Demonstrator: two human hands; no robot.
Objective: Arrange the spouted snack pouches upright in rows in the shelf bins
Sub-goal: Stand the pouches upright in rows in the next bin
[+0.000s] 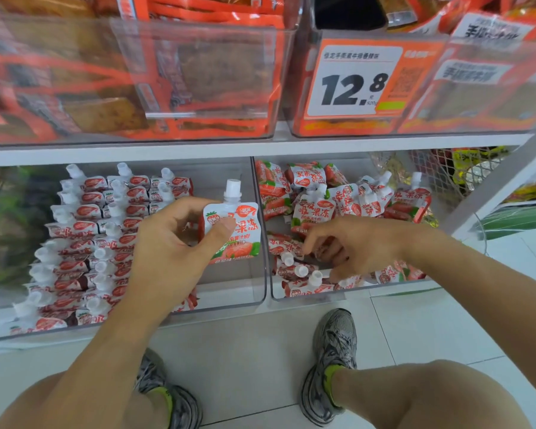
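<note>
The shelf [260, 147] carries two clear bins on its lower level, and the way each is filled explains what the hands are doing. The left bin [262, 243] holds the sorted stock: rows [87, 239] of strawberry pouches stand upright, spouts up and packed front to back in about three files, which keeps them from slumping and shows each label; its right side looks open, apparently room for another row. The right bin [307, 295] serves as the supply, with a loose heap [338, 202] of the same pouches lying flat, tilted and overlapping, spouts pointing every way. Above, larger bins of orange packets [198, 72] and a price card [353, 82] reading 12.8 play no part. The person squats close, knees and grey shoes [331, 363] just below the shelf, probably to reach deep into the low bins. The left hand [174, 243] pinches one pouch [232, 233] between thumb and fingers at its left edge, holding it upright with the cap on top over the gap in the left bin, apparently oriented ready to join a row. The right hand [347, 246] reaches down into the heap with fingers curled among the pouches, seemingly picking the next one; whether it already grips one cannot be told.
</note>
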